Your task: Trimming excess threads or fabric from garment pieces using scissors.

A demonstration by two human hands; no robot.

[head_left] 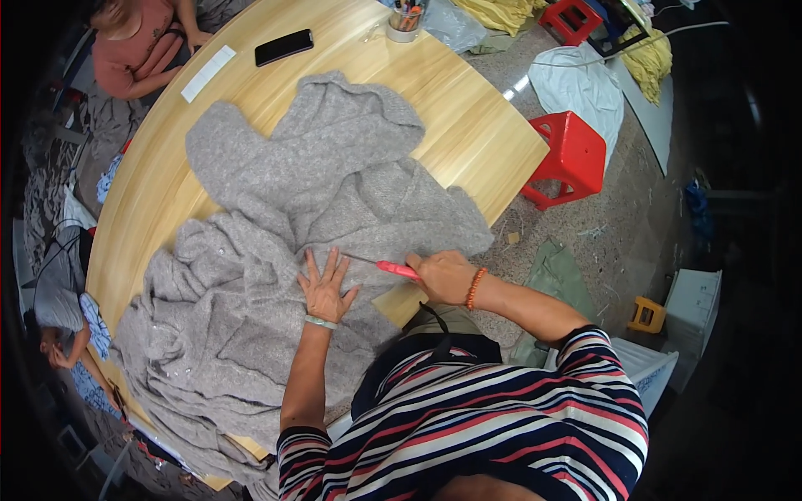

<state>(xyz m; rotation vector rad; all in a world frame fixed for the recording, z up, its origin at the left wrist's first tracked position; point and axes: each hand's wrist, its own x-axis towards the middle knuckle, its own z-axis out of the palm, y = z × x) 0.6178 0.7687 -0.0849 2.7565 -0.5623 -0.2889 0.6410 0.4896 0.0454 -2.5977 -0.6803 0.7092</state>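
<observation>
A large heap of grey knitted garments (251,167) covers much of the wooden table (468,108). My left hand (327,292) lies flat on the knit with its fingers spread. Close to its right, my right hand (447,275) is closed around the pinkish-red handle of a tool with a thin metal shaft (395,268). The shaft points left toward my left fingers, low over the grey fabric or touching it; which one, I cannot tell. Its tip is too small to make out.
A black phone (284,48), a white paper strip (208,73) and a pen holder (404,22) are at the table's far side. A red stool (568,159) stands by the right corner. Two people sit along the left edge, one in a pink top (138,50), one in grey (60,280).
</observation>
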